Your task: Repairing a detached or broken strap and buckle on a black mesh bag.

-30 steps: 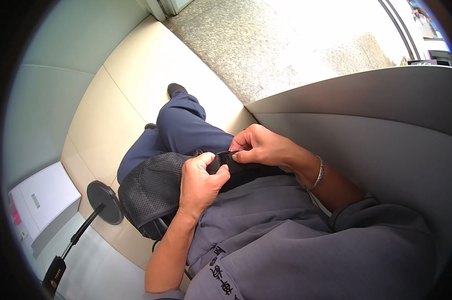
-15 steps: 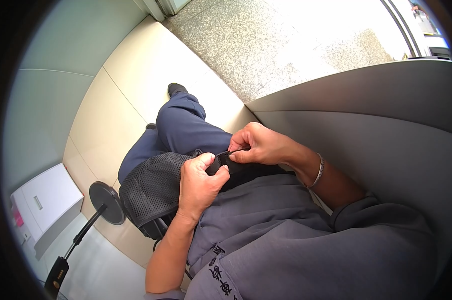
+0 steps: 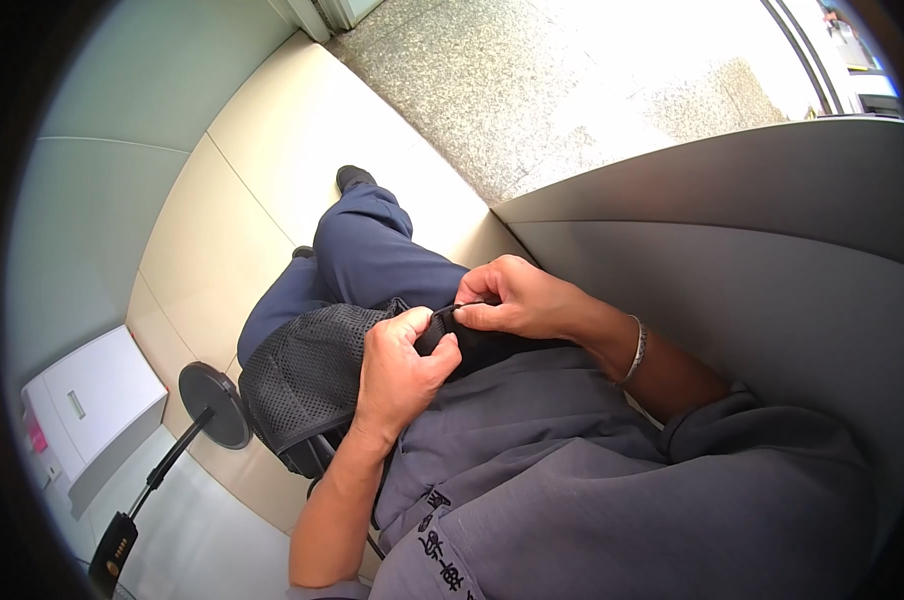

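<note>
A black, padded-looking mesh item point(image 3: 307, 375) lies across my lap, and its exact kind cannot be told. At its right end is a short black strap point(image 3: 438, 332). My left hand point(image 3: 402, 365) pinches this strap between thumb and fingers, beside the mesh. Opposite it, my right hand point(image 3: 522, 295), thumb against forefinger, grips the strap's other part. The fingertips nearly meet, and the small part between them is partly hidden. A light-coloured bracelet point(image 3: 636, 348) circles my right wrist.
A stand with a round black base point(image 3: 215, 405) is at the left. Near the left wall sits a white drawer box point(image 3: 97, 410). Beyond my dark blue trousers point(image 3: 372, 255) runs a cream tiled floor point(image 3: 262, 130). A dark grey panel point(image 3: 712, 190) rises close on the right.
My right hand has shifted slightly down and toward me, still gripping the strap. My left hand has barely moved, and the mesh item stays on my lap.
</note>
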The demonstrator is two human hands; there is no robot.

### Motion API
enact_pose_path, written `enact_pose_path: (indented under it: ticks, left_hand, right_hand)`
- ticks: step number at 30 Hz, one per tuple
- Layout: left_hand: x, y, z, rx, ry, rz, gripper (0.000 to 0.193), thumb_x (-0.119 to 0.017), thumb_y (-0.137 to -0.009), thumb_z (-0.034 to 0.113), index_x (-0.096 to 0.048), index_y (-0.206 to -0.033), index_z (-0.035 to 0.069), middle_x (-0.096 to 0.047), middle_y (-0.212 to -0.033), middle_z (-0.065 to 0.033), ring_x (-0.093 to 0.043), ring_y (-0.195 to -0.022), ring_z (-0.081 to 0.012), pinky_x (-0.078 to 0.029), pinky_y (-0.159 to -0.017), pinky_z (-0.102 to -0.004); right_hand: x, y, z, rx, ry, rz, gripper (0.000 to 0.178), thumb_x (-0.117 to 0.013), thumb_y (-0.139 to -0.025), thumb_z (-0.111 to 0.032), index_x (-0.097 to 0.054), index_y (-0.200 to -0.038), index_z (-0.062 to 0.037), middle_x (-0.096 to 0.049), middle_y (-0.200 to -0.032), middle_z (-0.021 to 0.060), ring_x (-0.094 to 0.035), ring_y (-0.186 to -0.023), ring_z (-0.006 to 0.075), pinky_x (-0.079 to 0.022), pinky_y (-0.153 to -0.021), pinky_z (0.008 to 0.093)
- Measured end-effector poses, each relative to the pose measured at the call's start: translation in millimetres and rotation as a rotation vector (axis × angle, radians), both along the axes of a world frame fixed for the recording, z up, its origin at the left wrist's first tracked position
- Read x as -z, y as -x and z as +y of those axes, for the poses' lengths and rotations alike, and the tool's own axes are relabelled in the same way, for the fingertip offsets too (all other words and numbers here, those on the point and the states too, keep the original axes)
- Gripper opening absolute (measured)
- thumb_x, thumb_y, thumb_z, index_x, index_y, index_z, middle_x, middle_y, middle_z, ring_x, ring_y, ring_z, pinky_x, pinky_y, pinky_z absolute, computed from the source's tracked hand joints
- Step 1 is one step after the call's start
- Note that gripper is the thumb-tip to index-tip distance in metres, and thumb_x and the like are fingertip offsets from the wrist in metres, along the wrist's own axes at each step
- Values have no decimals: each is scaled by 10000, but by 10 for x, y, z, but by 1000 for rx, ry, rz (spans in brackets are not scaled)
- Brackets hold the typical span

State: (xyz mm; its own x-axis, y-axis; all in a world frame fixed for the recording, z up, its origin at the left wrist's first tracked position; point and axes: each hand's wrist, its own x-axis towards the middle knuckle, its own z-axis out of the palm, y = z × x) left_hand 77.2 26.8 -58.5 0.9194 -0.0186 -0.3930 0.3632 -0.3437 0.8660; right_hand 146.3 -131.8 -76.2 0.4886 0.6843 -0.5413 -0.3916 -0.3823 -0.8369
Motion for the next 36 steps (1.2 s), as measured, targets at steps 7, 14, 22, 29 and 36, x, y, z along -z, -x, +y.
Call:
enact_pose_path:
  ticks: [7, 14, 22, 29, 36]
  left_hand:
    - [-14, -8, -17, -13, -15, 53, 219, -574, -639, 81, -398, -559, -22, -379, -456, -70, -331, -440, -73, -321, -403, -271]
    - [8, 8, 59, 102, 12, 20, 228, -593, -628, 85, -397, -577, -21, -365, -471, -93, -349, -438, -110, -337, -435, -277]
    - [-58, -32, 51, 174, -22, 7, 207, -624, -634, 97, -451, -654, -15, -435, -486, -97, -411, -428, -132, -370, -449, -284]
    - [-52, -29, 55, 85, 101, 182, 110, -614, -663, 39, -546, -729, -17, -507, -613, 22, -421, -559, -23, -369, -509, -187]
    - [-68, -71, 103, 193, 46, 214, 116, -624, -646, 24, -514, -674, -5, -475, -608, 34, -409, -572, -18, -369, -515, -185]
  right_hand:
    - [-12, -62, -45, -218, 53, -24, 183, -582, -680, -152, -552, -689, 28, -449, -525, 7, -382, -511, 65, -303, -456, 261]
    - [33, -11, -28, -185, 18, -73, 165, -572, -666, -137, -549, -672, 26, -443, -503, 11, -371, -489, 64, -302, -438, 267]
    - [66, 78, -11, -15, 40, -40, 153, -563, -668, -127, -555, -672, 26, -441, -526, -18, -366, -507, 49, -296, -451, 233]
    - [28, 32, -61, 10, -43, 144, 148, -573, -656, -123, -567, -695, 20, -461, -543, -27, -386, -513, 43, -295, -456, 221]
    - [-9, -11, -73, -141, 41, 9, 155, -584, -650, -126, -556, -679, 23, -470, -526, -11, -392, -483, 55, -307, -432, 240]
